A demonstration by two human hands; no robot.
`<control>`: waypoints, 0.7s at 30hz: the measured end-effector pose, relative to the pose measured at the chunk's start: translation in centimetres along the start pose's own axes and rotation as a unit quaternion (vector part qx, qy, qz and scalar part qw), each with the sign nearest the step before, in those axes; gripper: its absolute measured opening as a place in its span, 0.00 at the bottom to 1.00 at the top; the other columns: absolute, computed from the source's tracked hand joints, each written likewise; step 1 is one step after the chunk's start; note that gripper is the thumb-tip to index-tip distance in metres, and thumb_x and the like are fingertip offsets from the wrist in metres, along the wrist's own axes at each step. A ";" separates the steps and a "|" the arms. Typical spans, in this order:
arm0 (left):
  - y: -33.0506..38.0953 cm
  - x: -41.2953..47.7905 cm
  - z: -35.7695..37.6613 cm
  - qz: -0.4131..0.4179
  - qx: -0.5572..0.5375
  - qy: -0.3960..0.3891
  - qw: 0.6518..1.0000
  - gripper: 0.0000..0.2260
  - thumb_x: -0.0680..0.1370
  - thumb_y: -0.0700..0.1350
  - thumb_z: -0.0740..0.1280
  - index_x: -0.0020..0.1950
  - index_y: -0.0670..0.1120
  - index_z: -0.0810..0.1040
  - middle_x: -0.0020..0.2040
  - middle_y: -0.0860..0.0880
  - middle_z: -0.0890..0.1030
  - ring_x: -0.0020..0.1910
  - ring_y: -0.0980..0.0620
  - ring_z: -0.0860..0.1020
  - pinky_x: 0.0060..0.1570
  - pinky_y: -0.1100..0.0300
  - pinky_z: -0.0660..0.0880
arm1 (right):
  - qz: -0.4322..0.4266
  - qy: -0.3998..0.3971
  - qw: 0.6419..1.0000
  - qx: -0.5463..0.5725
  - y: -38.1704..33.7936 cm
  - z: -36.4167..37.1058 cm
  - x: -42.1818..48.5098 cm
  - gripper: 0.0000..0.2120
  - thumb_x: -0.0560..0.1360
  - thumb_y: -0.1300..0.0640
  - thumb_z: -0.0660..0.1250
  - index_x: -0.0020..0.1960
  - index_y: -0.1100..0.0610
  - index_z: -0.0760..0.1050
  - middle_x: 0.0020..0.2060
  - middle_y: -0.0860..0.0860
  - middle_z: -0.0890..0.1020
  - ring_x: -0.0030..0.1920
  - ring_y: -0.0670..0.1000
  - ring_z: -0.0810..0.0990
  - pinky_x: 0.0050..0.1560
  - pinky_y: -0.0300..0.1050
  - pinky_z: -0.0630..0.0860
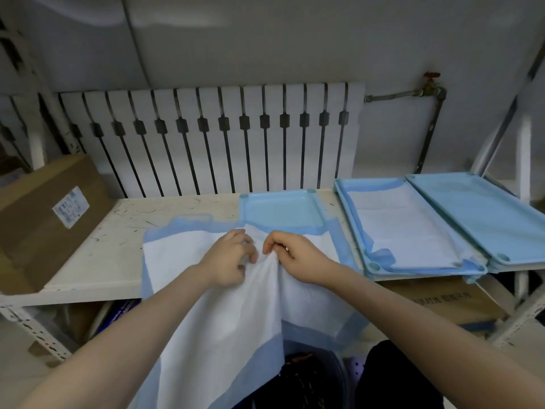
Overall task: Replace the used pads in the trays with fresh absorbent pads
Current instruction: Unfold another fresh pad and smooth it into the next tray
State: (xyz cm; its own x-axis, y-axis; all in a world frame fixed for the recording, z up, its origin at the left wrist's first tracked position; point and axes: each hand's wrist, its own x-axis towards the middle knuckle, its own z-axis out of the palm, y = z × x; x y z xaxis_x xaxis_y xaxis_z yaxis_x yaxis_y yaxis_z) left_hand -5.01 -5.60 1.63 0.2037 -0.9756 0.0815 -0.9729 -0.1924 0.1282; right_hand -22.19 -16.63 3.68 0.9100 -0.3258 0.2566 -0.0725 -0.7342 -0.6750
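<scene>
Fresh absorbent pad (224, 314): white face up with a blue border. It sits centre to lower centre of the frame, partly unfolded, draped over the near part of a tray and hanging past the front edge of the shelf.
Centre tray (280, 209): light blue. Only its far end shows bare above the pad.
Left hand (230, 259): fingers curled, pinching a raised fold of the pad at mid-frame.
Right hand (298, 256): just beside the left hand, fingers curled on the same fold from the other side.
Step in hand (judged): opening the fold so the pad can be laid flat in the tray.
How to do it well: draw the two pinches apart evenly and sideways. Keep the white face up, square the blue border to the tray walls, then press the corners down inside the rim.
Risk: the hanging weight could drag the pad off the front edge.
Second tray (374, 265): right of centre, already holds a lined pad (404, 228).
Third tray (477, 208): far right, touching the second. Cannot tell whether it is lined.
Shelf (97, 255): scuffed white board carrying all the trays.
Cardboard box (44, 219): left edge of the frame.
Radiator (224, 137): behind the shelf, upper centre.
</scene>
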 end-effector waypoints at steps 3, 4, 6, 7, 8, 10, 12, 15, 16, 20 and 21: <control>-0.4 0.0 -0.1 0.008 0.030 0.028 0.999 0.06 0.72 0.43 0.66 0.46 0.49 0.81 0.56 0.52 0.74 0.63 0.49 0.68 0.58 0.62 0.65 | 0.012 -0.014 0.999 0.044 -0.9 0.5 -0.1 0.16 0.74 0.69 0.54 0.48 0.55 0.77 0.45 0.44 0.79 0.45 0.42 0.76 0.50 0.38 0.72; -0.7 -0.3 -0.2 0.001 0.028 0.033 0.999 0.05 0.73 0.43 0.65 0.46 0.48 0.80 0.54 0.52 0.75 0.61 0.49 0.68 0.56 0.62 0.66 | 0.015 -0.020 0.998 0.055 -1.1 0.6 -0.3 0.16 0.71 0.69 0.54 0.47 0.54 0.77 0.45 0.46 0.80 0.46 0.45 0.76 0.51 0.40 0.72; -0.9 -0.7 -0.5 -0.033 0.007 0.052 0.998 0.04 0.73 0.41 0.64 0.44 0.45 0.78 0.49 0.52 0.74 0.58 0.49 0.69 0.54 0.60 0.69 | 0.019 -0.020 0.997 0.068 -1.4 0.8 -0.7 0.16 0.68 0.64 0.54 0.43 0.47 0.75 0.46 0.49 0.81 0.47 0.50 0.77 0.51 0.42 0.73; -1.0 -0.8 -0.8 -0.056 -0.009 0.067 0.996 0.04 0.73 0.40 0.63 0.44 0.44 0.76 0.47 0.51 0.74 0.56 0.48 0.69 0.53 0.58 0.70 | 0.025 -0.014 0.997 0.074 -1.5 0.7 -0.8 0.14 0.68 0.61 0.55 0.41 0.45 0.74 0.45 0.50 0.81 0.46 0.51 0.77 0.50 0.43 0.73; -1.0 -0.9 -1.0 -0.087 -0.025 0.077 0.993 0.04 0.73 0.39 0.62 0.44 0.44 0.76 0.47 0.50 0.73 0.55 0.47 0.70 0.52 0.56 0.71 | 0.031 -0.006 0.996 0.079 -1.5 0.6 -0.9 0.12 0.69 0.59 0.57 0.40 0.43 0.74 0.43 0.50 0.81 0.44 0.51 0.77 0.48 0.43 0.73; -1.2 -0.8 -1.3 -0.149 -0.058 0.086 0.983 0.07 0.73 0.37 0.61 0.47 0.44 0.76 0.50 0.48 0.75 0.56 0.46 0.71 0.53 0.53 0.73 | 0.027 0.017 0.996 0.079 -1.6 0.2 -1.1 0.06 0.72 0.56 0.65 0.39 0.45 0.75 0.40 0.47 0.80 0.40 0.47 0.75 0.42 0.39 0.70; -1.5 -0.5 -1.6 -0.205 -0.134 0.097 0.965 0.10 0.74 0.35 0.61 0.52 0.43 0.77 0.55 0.45 0.77 0.57 0.45 0.74 0.54 0.56 0.72 | 0.002 0.025 0.999 0.038 -1.9 -0.5 -1.1 0.05 0.71 0.56 0.71 0.42 0.49 0.76 0.41 0.44 0.79 0.41 0.41 0.75 0.40 0.32 0.67; -1.2 0.1 -2.4 -0.280 -0.273 0.104 0.915 0.14 0.76 0.35 0.60 0.61 0.40 0.73 0.60 0.43 0.75 0.58 0.45 0.73 0.55 0.57 0.69 | -0.041 0.001 0.998 -0.043 -2.6 -1.9 -1.2 0.08 0.70 0.64 0.69 0.48 0.54 0.78 0.42 0.42 0.76 0.41 0.36 0.72 0.42 0.27 0.65; -1.2 0.4 -2.7 -0.300 -0.300 0.102 0.900 0.15 0.77 0.35 0.59 0.64 0.40 0.70 0.61 0.42 0.74 0.59 0.44 0.73 0.57 0.55 0.69 | -0.054 -0.008 0.996 -0.066 -2.9 -2.3 -1.4 0.10 0.71 0.65 0.68 0.50 0.55 0.78 0.43 0.42 0.75 0.42 0.35 0.71 0.43 0.26 0.65; -1.6 1.7 -3.7 -0.363 -0.369 0.121 0.847 0.24 0.77 0.36 0.54 0.74 0.43 0.59 0.70 0.43 0.67 0.67 0.40 0.68 0.63 0.48 0.67 | -0.101 -0.028 0.987 -0.120 -3.5 -3.7 -2.5 0.09 0.74 0.65 0.66 0.52 0.54 0.78 0.44 0.41 0.73 0.43 0.38 0.71 0.46 0.27 0.67; -2.1 2.0 -3.8 -0.370 -0.387 0.140 0.833 0.26 0.77 0.35 0.54 0.75 0.44 0.57 0.72 0.44 0.66 0.68 0.40 0.66 0.66 0.47 0.66 | -0.112 -0.024 0.985 -0.126 -3.7 -4.2 -2.7 0.09 0.75 0.65 0.65 0.51 0.54 0.78 0.44 0.42 0.74 0.43 0.39 0.71 0.47 0.28 0.67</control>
State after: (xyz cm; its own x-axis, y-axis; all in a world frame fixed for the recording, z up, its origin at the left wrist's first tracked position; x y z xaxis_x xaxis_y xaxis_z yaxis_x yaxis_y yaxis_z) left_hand -2.14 -6.76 5.33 0.8389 -0.5369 -0.0894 -0.2306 -0.4994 0.8351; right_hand -26.14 -15.58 8.39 0.9326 -0.1154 0.3419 0.0376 -0.9112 -0.4102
